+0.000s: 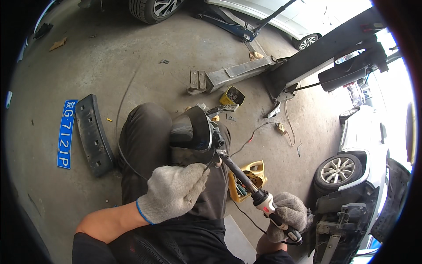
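Observation:
A dark, curved car part (189, 132) with a glossy face and brackets along its right edge lies across my lap; its exact kind I cannot tell. My left hand (178, 191), in a grey knit glove, pinches a long thin black rod (128, 163) that trails back past my left knee. The rod's front end reaches the part's lower right corner. Gloved too, my right hand (288, 218) is wrapped round the white and black handle of a hot air gun (265, 203). Its long metal nozzle points up and left, the tip at the same corner.
A yellow tool container (259, 169) and a small yellow tub (232, 97) stand on the floor. Left lie a black plastic bracket (93, 136) and a blue licence plate (67, 134). A lift arm (237, 75), a floor jack (228, 22), a cable (250, 138) and a white car (367, 149) surround me.

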{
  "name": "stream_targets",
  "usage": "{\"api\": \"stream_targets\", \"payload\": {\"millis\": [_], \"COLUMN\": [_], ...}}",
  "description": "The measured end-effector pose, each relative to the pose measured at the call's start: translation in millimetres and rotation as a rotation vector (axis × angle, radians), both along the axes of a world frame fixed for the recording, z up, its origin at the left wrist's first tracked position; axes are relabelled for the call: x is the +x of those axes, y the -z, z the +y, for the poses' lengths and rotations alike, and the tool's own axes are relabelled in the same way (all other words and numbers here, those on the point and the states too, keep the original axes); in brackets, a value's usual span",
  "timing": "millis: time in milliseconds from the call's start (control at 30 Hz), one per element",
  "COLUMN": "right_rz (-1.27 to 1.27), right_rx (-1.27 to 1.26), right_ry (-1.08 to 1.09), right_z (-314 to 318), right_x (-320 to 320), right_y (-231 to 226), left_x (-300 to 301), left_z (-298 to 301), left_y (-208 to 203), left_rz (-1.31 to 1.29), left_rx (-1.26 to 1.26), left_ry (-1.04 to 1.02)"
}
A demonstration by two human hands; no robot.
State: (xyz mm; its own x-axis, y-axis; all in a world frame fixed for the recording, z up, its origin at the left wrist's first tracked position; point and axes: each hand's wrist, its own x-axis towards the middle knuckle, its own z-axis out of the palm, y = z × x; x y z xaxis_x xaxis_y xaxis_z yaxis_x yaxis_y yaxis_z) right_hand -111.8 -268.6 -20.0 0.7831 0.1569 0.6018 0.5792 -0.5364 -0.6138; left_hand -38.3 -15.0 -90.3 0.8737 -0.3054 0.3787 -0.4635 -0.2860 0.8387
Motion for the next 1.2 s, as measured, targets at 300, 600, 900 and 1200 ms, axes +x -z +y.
{"api": "stream_targets", "payload": {"millis": [300,600,900,1200], "right_rz": [-0.014,0.015,0.066,0.03], "right_rx": [-0.018,-0.003,0.065,-0.032], "right_ry": [-0.106,0.019,0.077,-0.068], "right_z": [-6,3,2,0], "right_x": [4,-2,-5,5], "right_y": [2,-4,0,-7], "left_x": [0,1,1,3], "left_z": [-2,-6,-6,-4], "left_y": [-2,-1,-1,-3], "left_rz": [0.077,0.054,0.152,0.3], "left_rx": [-0.009,-0.003,-0.103,-0.132], "left_ry": [0.004,-0.011,0.016,0.074]}}
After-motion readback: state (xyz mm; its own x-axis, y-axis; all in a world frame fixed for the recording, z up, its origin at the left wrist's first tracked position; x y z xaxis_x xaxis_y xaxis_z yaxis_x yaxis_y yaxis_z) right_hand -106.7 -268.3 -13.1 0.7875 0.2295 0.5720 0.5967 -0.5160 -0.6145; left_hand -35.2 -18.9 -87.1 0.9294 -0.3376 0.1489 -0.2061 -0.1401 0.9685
